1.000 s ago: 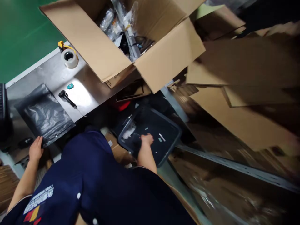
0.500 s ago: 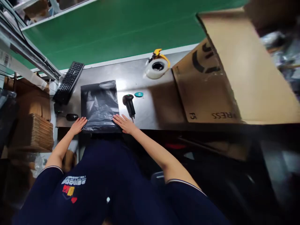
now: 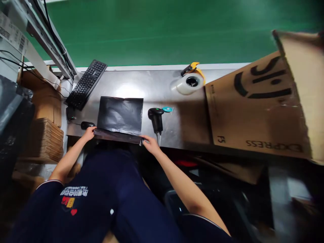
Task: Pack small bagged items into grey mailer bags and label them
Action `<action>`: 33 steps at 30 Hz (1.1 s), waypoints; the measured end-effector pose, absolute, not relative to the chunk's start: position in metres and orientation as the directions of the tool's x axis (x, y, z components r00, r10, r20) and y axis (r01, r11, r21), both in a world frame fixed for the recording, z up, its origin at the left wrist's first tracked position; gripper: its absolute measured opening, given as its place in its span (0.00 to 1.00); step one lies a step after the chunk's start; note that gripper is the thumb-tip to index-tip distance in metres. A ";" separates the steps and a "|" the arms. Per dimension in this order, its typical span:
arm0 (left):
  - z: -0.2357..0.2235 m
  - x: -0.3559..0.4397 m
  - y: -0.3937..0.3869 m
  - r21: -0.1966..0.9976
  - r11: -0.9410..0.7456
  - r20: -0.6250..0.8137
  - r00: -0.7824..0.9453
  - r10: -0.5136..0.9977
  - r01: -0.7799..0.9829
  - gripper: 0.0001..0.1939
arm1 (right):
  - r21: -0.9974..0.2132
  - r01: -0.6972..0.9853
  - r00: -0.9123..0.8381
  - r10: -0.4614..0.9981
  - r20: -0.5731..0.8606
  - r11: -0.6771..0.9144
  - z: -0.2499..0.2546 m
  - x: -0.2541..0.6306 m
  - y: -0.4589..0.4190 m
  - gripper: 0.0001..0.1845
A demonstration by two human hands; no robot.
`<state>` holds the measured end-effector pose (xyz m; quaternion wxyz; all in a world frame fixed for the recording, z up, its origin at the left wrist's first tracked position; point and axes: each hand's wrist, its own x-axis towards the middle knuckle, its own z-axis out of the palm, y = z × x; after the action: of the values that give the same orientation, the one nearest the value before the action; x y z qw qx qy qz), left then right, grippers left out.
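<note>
A black plastic mailer bag (image 3: 120, 115) lies flat on the steel table (image 3: 152, 89), its near edge at the table's front. My left hand (image 3: 89, 133) grips the bag's near-left corner. My right hand (image 3: 149, 143) pinches the near-right corner, where the bag's flap strip (image 3: 116, 136) shows lifted along the front edge. A black handheld barcode scanner (image 3: 156, 119) lies just right of the bag, above my right hand.
A black keyboard (image 3: 86, 83) and a mouse (image 3: 86, 125) sit at the left. A tape roll in a yellow dispenser (image 3: 189, 80) and a small teal object (image 3: 167, 109) lie farther back. A large cardboard box (image 3: 260, 104) fills the right side. A green conveyor belt (image 3: 162, 30) runs behind the table. Stacked flat cartons (image 3: 44, 138) stand at the left.
A second ago my right hand reached into a dark bin under the table. It came up to the bag, and both hands went from lying flat beside it to gripping its near edge.
</note>
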<state>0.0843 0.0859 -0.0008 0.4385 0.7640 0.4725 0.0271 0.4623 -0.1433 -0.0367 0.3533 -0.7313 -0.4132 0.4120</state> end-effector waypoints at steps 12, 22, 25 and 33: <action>-0.001 0.195 0.144 0.637 0.111 -0.182 0.009 0.983 0.763 0.13 | -0.753 0.241 0.707 0.642 -0.295 -0.612 -0.033 0.485 0.015 0.28; -0.004 0.213 0.163 0.476 0.144 -0.236 -0.032 0.971 0.867 0.14 | -0.627 0.276 0.701 0.599 -0.387 -0.728 -0.044 0.490 0.037 0.21; -0.005 0.214 0.168 0.419 0.148 -0.279 -0.028 0.960 0.896 0.15 | -0.582 0.281 0.695 0.580 -0.424 -0.763 -0.044 0.493 0.036 0.24; 0.010 0.232 0.154 0.309 -0.064 -0.179 0.124 0.976 0.949 0.33 | -0.436 0.632 0.662 0.739 -0.127 -0.641 -0.018 0.458 0.040 0.38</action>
<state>0.2317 0.1539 0.0104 0.1774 0.7284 0.6607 0.0381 0.4578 0.0399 -0.0176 0.1801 -0.8936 -0.3834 0.1484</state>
